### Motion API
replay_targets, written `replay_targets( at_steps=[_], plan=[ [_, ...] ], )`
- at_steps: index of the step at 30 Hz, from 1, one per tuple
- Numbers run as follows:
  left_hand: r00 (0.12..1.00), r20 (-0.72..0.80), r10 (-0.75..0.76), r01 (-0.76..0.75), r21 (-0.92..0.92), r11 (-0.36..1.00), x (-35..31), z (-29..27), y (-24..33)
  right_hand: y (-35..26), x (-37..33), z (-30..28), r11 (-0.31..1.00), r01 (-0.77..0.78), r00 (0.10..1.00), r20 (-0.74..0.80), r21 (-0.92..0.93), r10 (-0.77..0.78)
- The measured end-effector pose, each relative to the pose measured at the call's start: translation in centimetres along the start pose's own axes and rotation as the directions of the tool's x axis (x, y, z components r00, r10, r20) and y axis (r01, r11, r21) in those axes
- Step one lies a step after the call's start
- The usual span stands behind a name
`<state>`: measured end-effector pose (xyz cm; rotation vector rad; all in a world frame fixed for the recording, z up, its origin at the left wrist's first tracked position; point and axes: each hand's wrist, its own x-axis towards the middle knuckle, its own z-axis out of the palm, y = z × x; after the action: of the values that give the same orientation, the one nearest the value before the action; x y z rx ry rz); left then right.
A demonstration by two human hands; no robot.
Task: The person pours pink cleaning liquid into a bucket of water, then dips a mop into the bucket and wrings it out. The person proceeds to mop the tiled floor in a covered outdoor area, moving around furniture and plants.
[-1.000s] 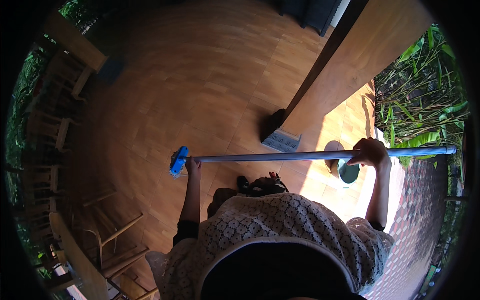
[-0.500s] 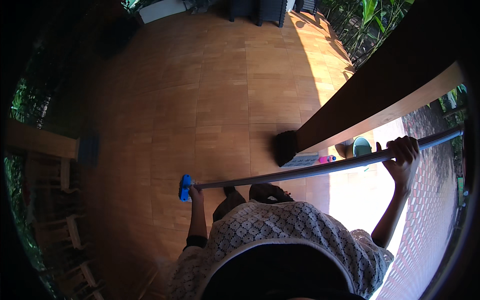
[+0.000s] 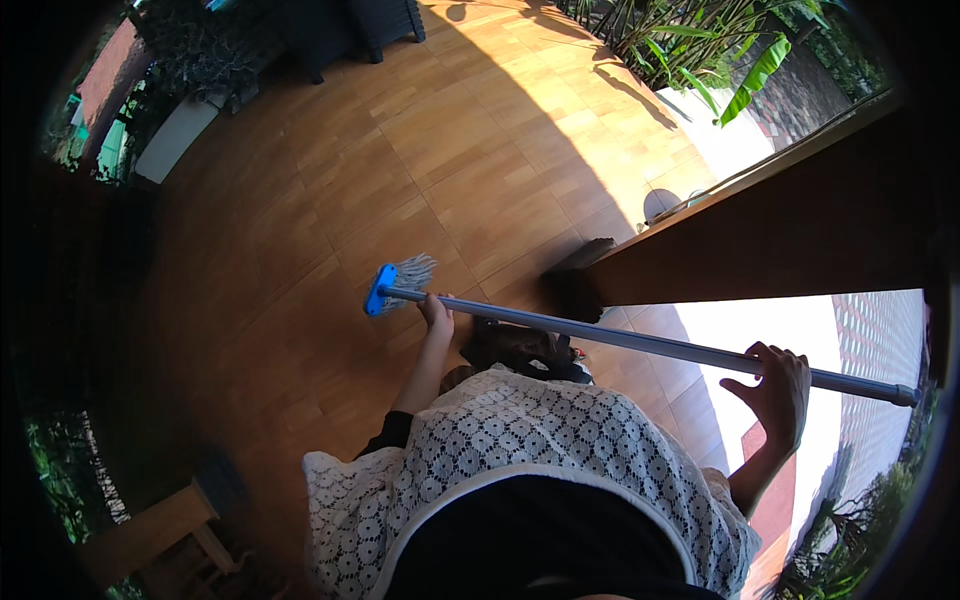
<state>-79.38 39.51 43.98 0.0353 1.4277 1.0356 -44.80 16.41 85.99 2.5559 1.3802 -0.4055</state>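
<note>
A string mop (image 3: pixel 620 337) with a long grey pole lies across in front of my body, held off the floor and sloping slightly down to the right in the picture. Its blue plastic head (image 3: pixel 380 290) is at the left end, and grey strands (image 3: pixel 412 272) fan out beside it. Just behind the head, my left hand (image 3: pixel 436 312) is closed around the pole. Farther along, towards the capped end, my right hand (image 3: pixel 778 392) grips the pole with its fingers over the top and the thumb apart.
A thick wooden post (image 3: pixel 760 235) on a dark base (image 3: pixel 578 280) stands close to the pole on the right. Dark furniture (image 3: pixel 370 25) and a white block (image 3: pixel 180 140) are at the back of the tiled floor (image 3: pixel 400 170). Plants (image 3: pixel 690 50) border the far right.
The view has turned to the right. The mop's head end has risen relative to its other end, and its strands now show. Both hands keep their hold on the pole.
</note>
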Motion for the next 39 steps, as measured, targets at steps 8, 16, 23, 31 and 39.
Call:
replay_targets(
  at_steps=[8,16,23,31,39],
  plan=[
    [0.959,0.275,-0.063,-0.016,0.278,0.96,3.9,18.4,0.5,-13.0,9.2,10.9,0.855,-0.324,0.874,0.475,0.405,0.106],
    [0.862,0.469,-0.194,-0.057,0.468,0.882,16.0,30.0,2.7,-20.8,24.4,10.0,0.768,-0.391,0.842,0.535,0.508,0.074],
    [0.756,0.56,-0.338,-0.113,0.622,0.775,23.8,42.5,4.0,-25.1,37.6,10.0,0.662,-0.47,0.856,0.484,0.584,0.182],
    [0.634,0.666,-0.393,-0.169,0.615,0.77,33.3,65.5,4.5,-21.3,58.6,10.0,0.608,-0.341,0.918,0.393,0.717,0.052],
    [0.85,0.52,-0.085,-0.336,0.659,0.672,42.0,88.1,11.6,-18.5,86.8,8.5,0.551,-0.179,0.939,0.31,0.815,-0.153]
  ],
)
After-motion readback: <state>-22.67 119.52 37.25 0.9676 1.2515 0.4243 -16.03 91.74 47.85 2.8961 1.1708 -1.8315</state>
